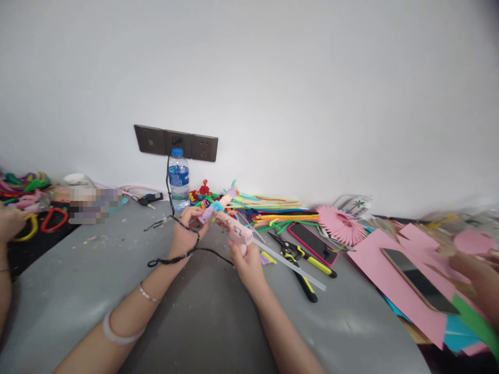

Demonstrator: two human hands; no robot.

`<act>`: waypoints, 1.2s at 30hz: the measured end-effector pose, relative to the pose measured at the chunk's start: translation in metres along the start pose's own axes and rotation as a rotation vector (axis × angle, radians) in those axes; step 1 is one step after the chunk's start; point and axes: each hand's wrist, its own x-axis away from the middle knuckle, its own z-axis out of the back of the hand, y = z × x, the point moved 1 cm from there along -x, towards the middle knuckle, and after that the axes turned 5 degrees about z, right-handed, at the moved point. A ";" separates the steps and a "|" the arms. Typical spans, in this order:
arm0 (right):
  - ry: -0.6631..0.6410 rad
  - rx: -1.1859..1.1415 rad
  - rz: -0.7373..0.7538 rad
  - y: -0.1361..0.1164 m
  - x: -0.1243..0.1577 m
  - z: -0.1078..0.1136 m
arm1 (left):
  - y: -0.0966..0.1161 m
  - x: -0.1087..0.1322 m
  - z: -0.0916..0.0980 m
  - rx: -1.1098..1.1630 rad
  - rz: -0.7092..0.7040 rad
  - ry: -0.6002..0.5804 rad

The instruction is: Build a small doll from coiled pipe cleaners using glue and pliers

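Head view: hands (184, 235) (248, 264) clasp pastel craft (219, 206) and glue gun (236, 228) (cord (176, 259) draped over the left), pliers (289, 249) nearby.

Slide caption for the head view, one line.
Right hand holds pink glue gun near pastel craft piece in left hand.

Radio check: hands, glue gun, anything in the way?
Left grip holding pastel craft piece. Right grip holding glue gun, front end beside it. Black cord draped across left wrist.
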 end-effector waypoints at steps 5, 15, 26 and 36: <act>0.002 0.003 0.004 -0.002 0.000 0.001 | 0.003 0.000 0.000 0.005 0.014 -0.002; 0.080 -0.027 -0.003 0.008 0.000 0.000 | -0.004 0.002 0.002 -0.029 0.000 -0.007; 0.047 -0.012 -0.020 0.010 0.001 0.002 | -0.002 0.002 0.002 -0.032 0.002 -0.003; 0.003 -0.019 0.001 -0.001 0.003 0.000 | 0.003 0.001 0.001 -0.009 0.029 -0.001</act>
